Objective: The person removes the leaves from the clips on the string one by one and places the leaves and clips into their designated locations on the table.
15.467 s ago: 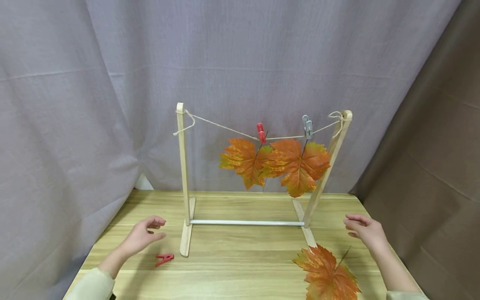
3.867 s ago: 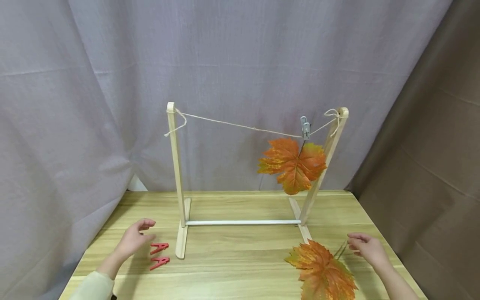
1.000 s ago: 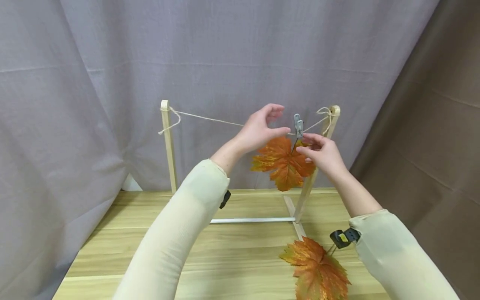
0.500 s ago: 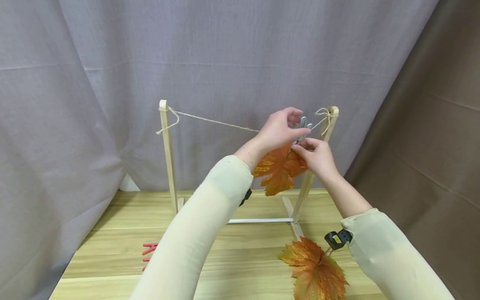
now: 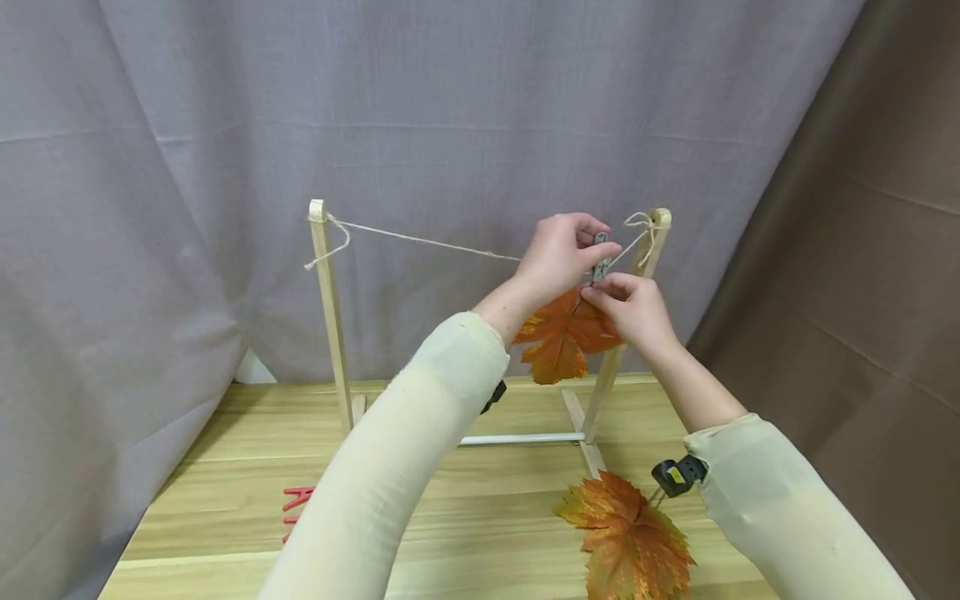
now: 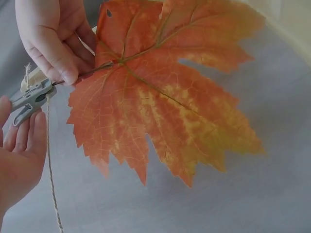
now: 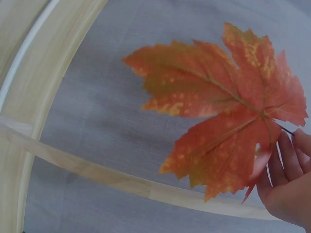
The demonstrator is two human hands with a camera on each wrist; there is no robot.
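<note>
My left hand (image 5: 557,257) pinches the handles of a grey clothespin (image 6: 34,99) between thumb and fingers at the right part of the string (image 5: 435,243). Just below, my right hand (image 5: 637,312) pinches the stem of an orange maple leaf (image 5: 558,346). The stem's end reaches the clothespin's mouth in the left wrist view; I cannot tell if the mouth still grips it. In the right wrist view the leaf (image 7: 218,107) spreads out from my right fingertips. My left hand and wrist hide part of the leaf in the head view.
The string hangs between the posts of a wooden rack (image 5: 330,312) with a white crossbar (image 5: 521,438). More maple leaves (image 5: 633,542), overlapping, lie at the table's front right. Red clothespins (image 5: 297,497) lie at the left, partly behind my left sleeve (image 5: 390,458).
A red clothespin and its leaf left the string earlier and joined those on the table. Since then both hands rose to the grey clothespin; my left fingers closed on it, my right on the stem.
</note>
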